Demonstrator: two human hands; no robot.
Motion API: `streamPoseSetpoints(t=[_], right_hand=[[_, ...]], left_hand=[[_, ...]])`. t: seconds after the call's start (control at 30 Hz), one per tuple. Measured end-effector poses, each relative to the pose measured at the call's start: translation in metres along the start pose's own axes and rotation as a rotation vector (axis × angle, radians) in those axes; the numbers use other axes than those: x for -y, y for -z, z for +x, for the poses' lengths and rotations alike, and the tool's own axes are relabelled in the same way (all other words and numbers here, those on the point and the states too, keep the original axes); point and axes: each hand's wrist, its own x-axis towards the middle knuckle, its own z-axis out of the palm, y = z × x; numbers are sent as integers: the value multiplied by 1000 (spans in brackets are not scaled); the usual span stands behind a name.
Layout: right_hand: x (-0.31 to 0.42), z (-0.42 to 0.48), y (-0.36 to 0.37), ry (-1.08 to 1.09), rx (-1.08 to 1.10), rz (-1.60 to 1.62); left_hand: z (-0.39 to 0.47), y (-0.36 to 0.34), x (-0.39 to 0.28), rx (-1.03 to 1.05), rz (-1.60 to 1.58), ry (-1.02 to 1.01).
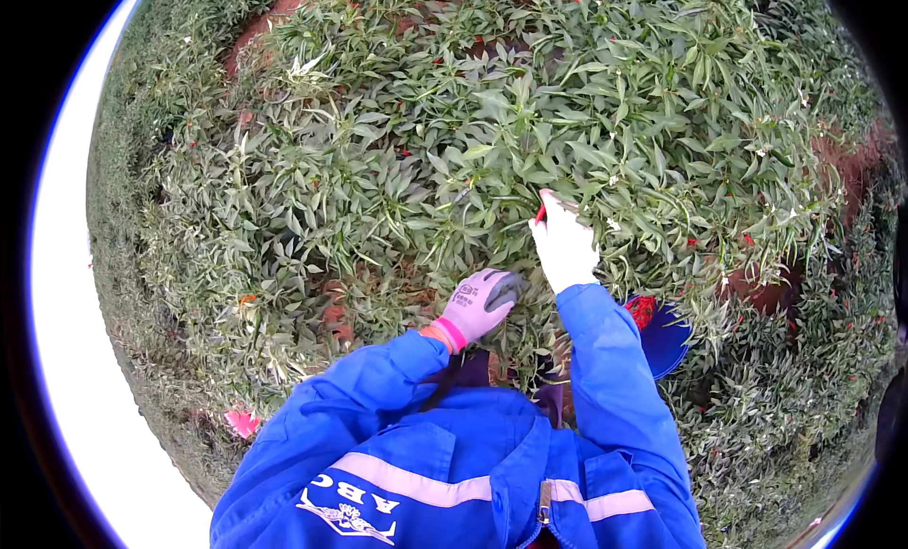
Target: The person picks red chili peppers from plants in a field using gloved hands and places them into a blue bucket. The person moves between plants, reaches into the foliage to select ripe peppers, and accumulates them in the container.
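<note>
My left hand [481, 304], in a pale pink glove with a grey palm, is over the near side of the chilli pepper plants [489, 152]; its fingers curl down, and whether they hold anything is hidden. Farther forward and to the right, my right hand [567, 244] looks white and overexposed. A red chilli pepper [541, 213] shows at its thumb and fingers, held against the leaves. Long green chillies hang among the foliage around it. Beside my right forearm is a blue bucket [665, 343] with red chillies [642, 311] in it, partly covered by my sleeve.
Dense pepper plants with small white flowers surround me. Reddish soil [766, 286] shows through gaps at the right, and more lies at the upper left [273, 17]. A bright pink object [242, 423], too small to identify, is among the plants at the lower left.
</note>
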Motion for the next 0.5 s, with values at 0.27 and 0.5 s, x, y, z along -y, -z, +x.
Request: streamPoseSetpoints(t=[0.27,0.5], right_hand=[[-34,22,-11,-413,-49,801],[-57,1,-18,-671,5,1106]], left_hand=[[31,77,59,-565,167,120],[2,132,148,-604,472,487]])
